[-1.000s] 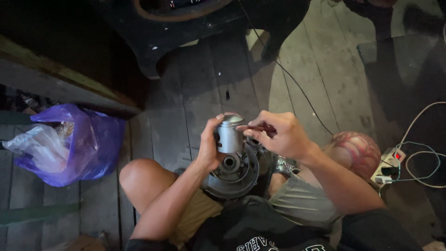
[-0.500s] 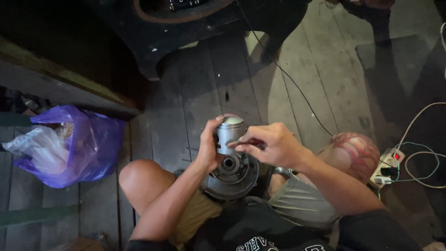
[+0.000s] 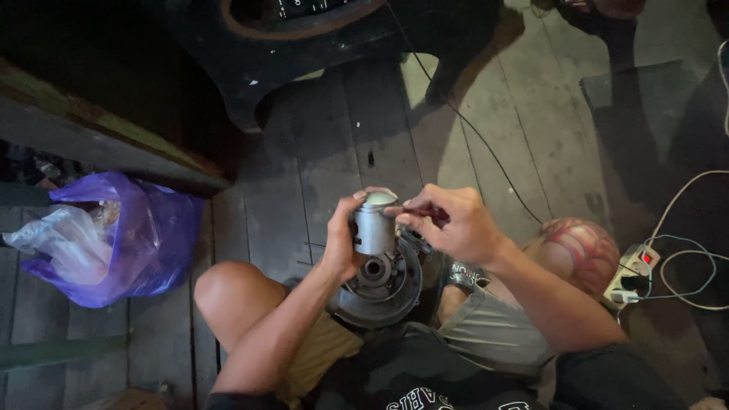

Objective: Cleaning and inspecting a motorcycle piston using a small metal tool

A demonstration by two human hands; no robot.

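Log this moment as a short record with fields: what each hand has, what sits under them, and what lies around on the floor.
left hand: left hand grips the grey metal cylinder by its side, upright
right hand: right hand pinches a thin dark tool at the cylinder's top
under the hands: round metal housing resting on the lap
floor left: purple plastic bag on the wooden planks
floor right: power strip with white cables; a patterned round object beside it
top: a dark curved object, only partly in view

A silver-grey metal cylinder (image 3: 374, 225) tops a dark grey round housing (image 3: 377, 282), beside a purple plastic bag (image 3: 125, 239) on grey-brown floorboards (image 3: 334, 156).
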